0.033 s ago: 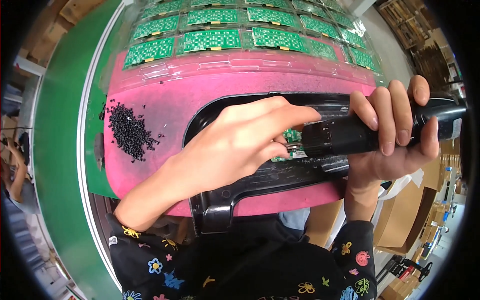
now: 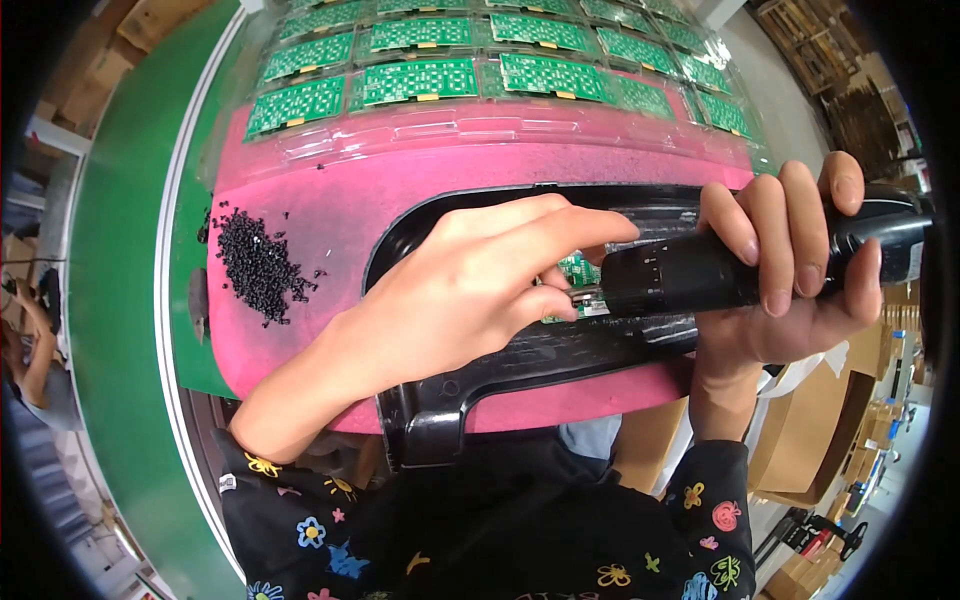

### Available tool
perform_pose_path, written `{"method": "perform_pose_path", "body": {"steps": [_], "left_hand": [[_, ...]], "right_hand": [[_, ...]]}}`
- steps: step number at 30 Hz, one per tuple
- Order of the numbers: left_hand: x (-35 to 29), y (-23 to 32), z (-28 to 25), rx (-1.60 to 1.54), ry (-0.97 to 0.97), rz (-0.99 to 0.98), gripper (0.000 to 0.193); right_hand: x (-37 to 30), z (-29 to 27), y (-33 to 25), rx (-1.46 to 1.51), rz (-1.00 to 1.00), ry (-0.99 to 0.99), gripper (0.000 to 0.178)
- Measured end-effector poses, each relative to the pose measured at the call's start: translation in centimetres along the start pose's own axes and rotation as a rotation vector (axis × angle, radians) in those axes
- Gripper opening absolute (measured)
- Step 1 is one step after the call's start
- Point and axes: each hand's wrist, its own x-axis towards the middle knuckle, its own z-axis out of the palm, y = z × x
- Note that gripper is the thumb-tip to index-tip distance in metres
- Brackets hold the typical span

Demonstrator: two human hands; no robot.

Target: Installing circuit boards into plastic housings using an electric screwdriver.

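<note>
My right hand (image 2: 790, 250) is wrapped round the body of a black electric screwdriver (image 2: 690, 275), which lies nearly level and points left. A metal bit (image 2: 588, 296) sticks out of its front end. At that bit, the thumb and fingers of my left hand (image 2: 490, 265) are pinched together; whatever small thing is between them is hidden. The left index finger reaches over toward the screwdriver's collar. Beneath both hands is a long black plastic housing (image 2: 455, 370), and a green circuit board (image 2: 580, 268) shows in part behind the fingers and the bit.
A pink mat (image 2: 340, 215) covers the green table (image 2: 130, 250). Small black parts (image 2: 262, 262) lie heaped at its left. Clear plastic trays (image 2: 420, 128) with several green circuit boards (image 2: 420, 82) stand at the back. An open cardboard box (image 2: 800, 440) is at the lower right.
</note>
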Motion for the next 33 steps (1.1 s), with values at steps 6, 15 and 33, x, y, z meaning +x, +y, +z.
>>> {"method": "perform_pose_path", "body": {"steps": [6, 15, 33], "left_hand": [[0.2, 0.4, 0.3, 0.056, 0.013, 0.036, 0.053], [0.1, 0.2, 0.2, 0.046, 0.012, 0.007, 0.049], [0.0, 0.4, 0.1, 0.294, 0.0, 0.136, 0.049]], "right_hand": [[-0.4, 0.0, -1.0, -0.112, 0.023, -0.021, 0.025], [-1.0, -0.1, -0.7, -0.192, -0.025, 0.001, 0.026], [-0.6, -0.6, -1.0, -0.322, 0.088, -0.052, 0.025]]}}
